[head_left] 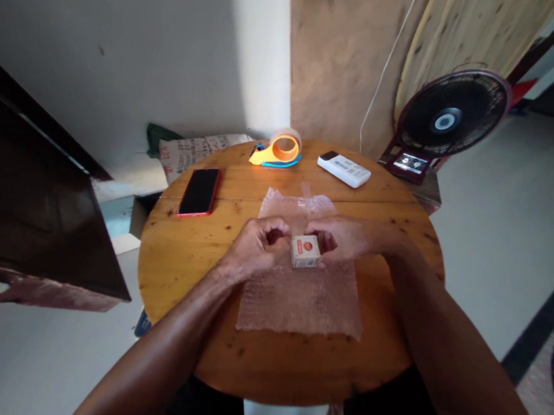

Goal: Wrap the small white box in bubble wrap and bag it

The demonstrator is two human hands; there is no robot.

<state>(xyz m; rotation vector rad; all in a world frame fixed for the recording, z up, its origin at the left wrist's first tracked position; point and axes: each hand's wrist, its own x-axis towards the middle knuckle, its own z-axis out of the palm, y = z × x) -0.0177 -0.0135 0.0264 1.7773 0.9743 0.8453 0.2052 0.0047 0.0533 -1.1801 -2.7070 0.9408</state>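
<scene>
Small box (304,249): pale cardboard, near cube-shaped, looks closed, red print on upper face, held over middle of bubble wrap (297,306); whether touching it, cannot tell. Bubble wrap: see-through, pinkish-looking sheet, roughly rectangular, spread open, near edge uneven, far edge ragged and crinkled.

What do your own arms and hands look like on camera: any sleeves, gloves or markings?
The left hand and right hand are ungloved. The left forearm and right forearm are bare, with no sleeve in view. No watch, bracelet, cable or clear marking shows; some fingers are hidden, so rings can't be ruled out.
</scene>
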